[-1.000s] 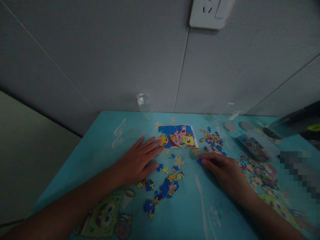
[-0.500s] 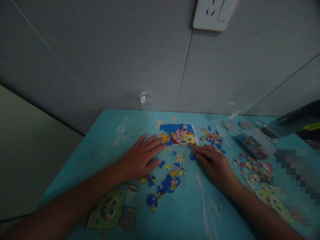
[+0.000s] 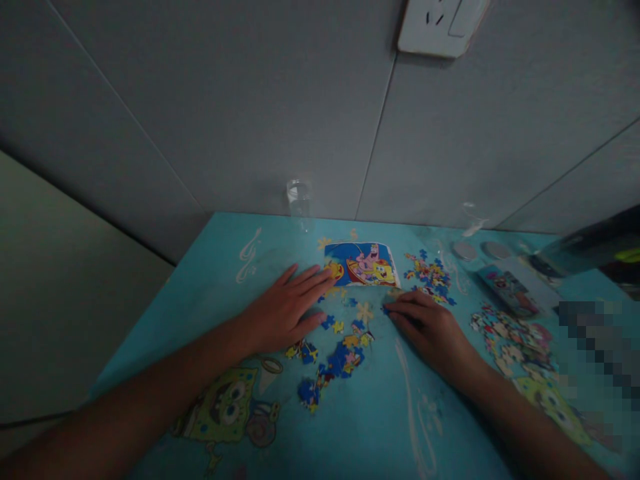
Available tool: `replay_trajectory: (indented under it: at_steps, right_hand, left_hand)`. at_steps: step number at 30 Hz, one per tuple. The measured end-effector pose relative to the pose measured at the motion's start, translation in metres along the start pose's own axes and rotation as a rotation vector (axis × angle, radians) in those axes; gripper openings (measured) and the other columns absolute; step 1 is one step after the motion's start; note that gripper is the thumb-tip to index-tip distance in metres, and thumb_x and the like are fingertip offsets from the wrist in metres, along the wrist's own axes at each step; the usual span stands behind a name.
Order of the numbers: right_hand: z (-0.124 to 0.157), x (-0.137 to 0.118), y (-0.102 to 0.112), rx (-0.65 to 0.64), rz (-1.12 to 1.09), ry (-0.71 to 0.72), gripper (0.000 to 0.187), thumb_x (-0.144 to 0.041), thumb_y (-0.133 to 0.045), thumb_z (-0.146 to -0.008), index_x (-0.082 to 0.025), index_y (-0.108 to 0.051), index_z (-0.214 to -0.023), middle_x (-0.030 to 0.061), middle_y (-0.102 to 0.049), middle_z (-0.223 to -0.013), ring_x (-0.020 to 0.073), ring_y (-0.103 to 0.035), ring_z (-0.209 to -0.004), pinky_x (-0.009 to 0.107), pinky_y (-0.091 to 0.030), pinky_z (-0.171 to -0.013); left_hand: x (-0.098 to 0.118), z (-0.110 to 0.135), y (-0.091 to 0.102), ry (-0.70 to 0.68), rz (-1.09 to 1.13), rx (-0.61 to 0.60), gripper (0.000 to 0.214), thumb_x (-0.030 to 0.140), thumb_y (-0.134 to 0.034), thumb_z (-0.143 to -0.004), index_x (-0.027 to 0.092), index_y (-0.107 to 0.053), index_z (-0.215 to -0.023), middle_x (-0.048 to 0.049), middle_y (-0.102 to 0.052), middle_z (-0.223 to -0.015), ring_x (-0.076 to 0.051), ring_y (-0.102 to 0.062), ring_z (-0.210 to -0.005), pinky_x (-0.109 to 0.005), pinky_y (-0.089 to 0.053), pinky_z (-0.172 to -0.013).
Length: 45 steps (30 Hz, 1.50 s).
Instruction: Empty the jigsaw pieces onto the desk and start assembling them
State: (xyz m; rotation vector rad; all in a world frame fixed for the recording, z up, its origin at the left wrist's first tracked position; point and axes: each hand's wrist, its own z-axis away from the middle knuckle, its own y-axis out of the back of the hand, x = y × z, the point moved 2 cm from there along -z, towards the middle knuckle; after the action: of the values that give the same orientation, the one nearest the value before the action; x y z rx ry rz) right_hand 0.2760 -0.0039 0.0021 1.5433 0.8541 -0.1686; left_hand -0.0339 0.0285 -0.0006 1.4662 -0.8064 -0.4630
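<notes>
Nearest, a joined strip of blue puzzle pieces (image 3: 340, 360) lies on the bench (image 3: 370, 427) between the forearms. At its 10 o'clock the left hand (image 3: 285, 312) lies flat and wide, fingers spread, tips touching the picture card (image 3: 365, 265). At its 2 o'clock the right hand (image 3: 427, 328) rests palm down, fingers narrow, tips on a small blue piece (image 3: 385, 309); whether it grips it I cannot tell. Loose pieces (image 3: 430, 275) lie at the card's 3 o'clock, and a clear cup (image 3: 299, 197) stands at its 11 o'clock.
</notes>
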Motion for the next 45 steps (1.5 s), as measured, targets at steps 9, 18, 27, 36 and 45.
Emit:
replay_trajectory:
  at_steps: [9,18,27,36,45]
  right_hand:
    - [0.000,-0.007,-0.006,0.069,0.028,0.069,0.026,-0.026,-0.057,-0.099,-0.024,-0.071,-0.120,0.0086,-0.065,-0.110,0.0220,-0.065,-0.097,0.040,-0.057,-0.089]
    - [0.000,-0.043,-0.021,-0.051,0.054,0.205,0.031,-0.032,-0.058,-0.099,-0.023,-0.068,-0.127,0.0108,-0.065,-0.106,0.0245,-0.063,-0.096,0.044,-0.056,-0.088]
    - [-0.008,-0.045,-0.028,-0.063,0.074,0.139,0.025,-0.034,-0.061,-0.097,-0.027,-0.072,-0.118,0.0073,-0.064,-0.099,0.0235,-0.062,-0.092,0.042,-0.052,-0.084]
    - [-0.004,-0.042,-0.022,-0.017,-0.197,0.132,0.011,-0.025,-0.060,-0.098,-0.024,-0.070,-0.104,0.0057,-0.070,-0.100,0.0207,-0.066,-0.094,0.039,-0.054,-0.088]
    - [0.009,-0.018,0.009,-0.109,-0.099,0.182,0.023,-0.024,-0.055,-0.100,-0.027,-0.072,-0.115,0.0075,-0.071,-0.102,0.0221,-0.066,-0.096,0.039,-0.056,-0.085]
  left_hand:
    - [0.000,-0.002,0.000,0.017,-0.002,-0.017,0.051,0.043,-0.027,-0.108,0.029,-0.027,-0.157,0.0006,-0.024,-0.166,-0.022,-0.018,-0.154,-0.048,-0.007,-0.127]
    - [-0.001,-0.001,-0.003,0.008,-0.026,-0.012,0.052,0.046,-0.031,-0.107,0.028,-0.032,-0.155,-0.0005,-0.025,-0.165,-0.022,-0.017,-0.155,-0.048,-0.007,-0.127]
    - [-0.001,-0.002,-0.003,0.007,-0.025,-0.013,0.054,0.050,-0.030,-0.106,0.028,-0.030,-0.156,-0.0012,-0.026,-0.165,-0.023,-0.017,-0.155,-0.049,-0.007,-0.127]
    - [-0.001,-0.001,-0.003,0.001,-0.037,-0.021,0.054,0.050,-0.029,-0.107,0.028,-0.029,-0.156,-0.0008,-0.026,-0.165,-0.023,-0.017,-0.155,-0.048,-0.006,-0.127]
    - [-0.003,-0.001,-0.003,-0.012,-0.001,0.000,0.053,0.047,-0.032,-0.106,0.028,-0.032,-0.155,-0.0016,-0.024,-0.166,-0.025,-0.018,-0.154,-0.049,-0.007,-0.127]
